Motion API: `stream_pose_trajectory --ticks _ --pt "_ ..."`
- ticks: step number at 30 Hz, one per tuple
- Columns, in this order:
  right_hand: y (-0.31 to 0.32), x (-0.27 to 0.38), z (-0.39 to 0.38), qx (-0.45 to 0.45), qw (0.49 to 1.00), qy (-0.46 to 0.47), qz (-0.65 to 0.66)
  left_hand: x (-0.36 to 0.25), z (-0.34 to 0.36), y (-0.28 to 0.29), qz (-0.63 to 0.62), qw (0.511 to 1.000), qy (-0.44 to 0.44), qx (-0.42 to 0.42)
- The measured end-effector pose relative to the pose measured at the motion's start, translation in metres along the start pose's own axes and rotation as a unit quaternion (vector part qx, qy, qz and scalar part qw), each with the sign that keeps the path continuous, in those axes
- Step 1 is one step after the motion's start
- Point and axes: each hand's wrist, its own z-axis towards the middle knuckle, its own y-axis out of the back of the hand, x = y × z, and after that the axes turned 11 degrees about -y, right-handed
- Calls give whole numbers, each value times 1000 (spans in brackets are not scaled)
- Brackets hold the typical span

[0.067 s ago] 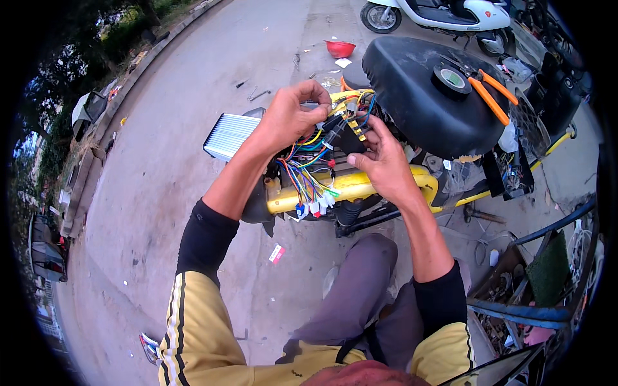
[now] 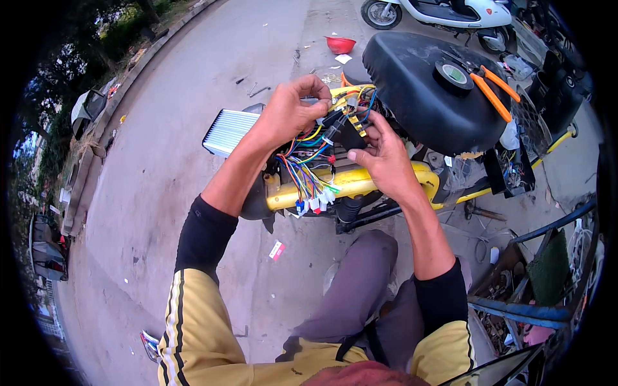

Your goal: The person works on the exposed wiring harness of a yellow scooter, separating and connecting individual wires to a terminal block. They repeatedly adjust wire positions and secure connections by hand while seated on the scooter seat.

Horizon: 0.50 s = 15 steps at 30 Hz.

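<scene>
Over the yellow scooter frame [image 2: 351, 184], both my hands work among loose wiring. My left hand [image 2: 293, 110] is closed, thumb and forefinger pinched at the end of a yellow wire harness [image 2: 351, 90]. Its fingertips partly cover what they grip. My right hand [image 2: 388, 154] holds a flat black box [image 2: 349, 136] between thumb and fingers, beside a strip of yellow connectors or tape [image 2: 358, 125]. Below them, a bundle of coloured wires [image 2: 302, 172] hangs across the frame and ends in white, blue, red and green plugs [image 2: 315, 204]. A finned silver controller [image 2: 228, 132] sticks out left of my left wrist.
A black scooter seat [image 2: 431, 96] lies right of the wiring, carrying a roll of black tape [image 2: 453, 76] and orange-handled pliers [image 2: 492, 95]. A hammer [image 2: 486, 211] rests on the ground. Farther off are a red bowl [image 2: 340, 45] and a white scooter [image 2: 444, 16]. A cluttered metal rack [image 2: 515, 307] stands right.
</scene>
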Motion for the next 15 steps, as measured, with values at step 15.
stream_pose_trajectory --ticks 15 --pt "2 13 -2 21 999 -27 22 6 3 -3 -35 999 -31 -5"
